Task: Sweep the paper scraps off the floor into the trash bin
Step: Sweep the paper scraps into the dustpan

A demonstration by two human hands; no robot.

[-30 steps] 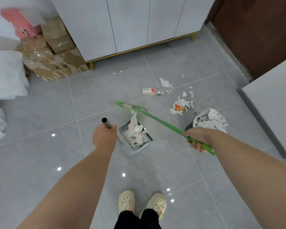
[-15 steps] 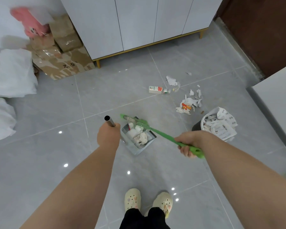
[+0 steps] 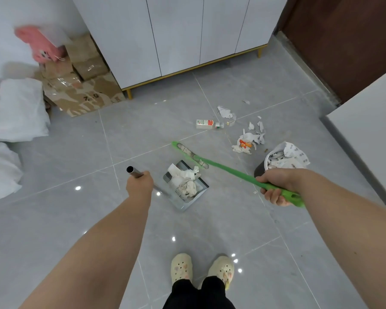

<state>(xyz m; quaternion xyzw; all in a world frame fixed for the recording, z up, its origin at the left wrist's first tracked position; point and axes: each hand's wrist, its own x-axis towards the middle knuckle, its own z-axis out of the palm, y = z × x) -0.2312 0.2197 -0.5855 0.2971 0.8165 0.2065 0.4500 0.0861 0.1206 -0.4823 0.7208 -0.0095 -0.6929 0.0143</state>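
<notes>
Head view shows your left hand wrapped in a full fist around the top of a silver metal tube handle, whose open end sticks up past your knuckles. That handle runs down to a grey plastic dustpan sitting on the grey tiled floor just to the right of the hand. Your right hand curls tightly around the grip end of a long bright-green plastic broom. The broom stretches away to the left, and its narrow head lies at the far edge of the dustpan.

Loose white paper scraps lie in a small heap on the floor beyond your right hand, near the broom but apart from it, with a few smaller bits scattered farther out. A small white carton with a red patch lies on its side close to them.

Inside the dustpan sits a crumpled clump of white paper. A dark round trash bin stands just behind your right hand, and printed white paper is piled in it above the rim.
</notes>
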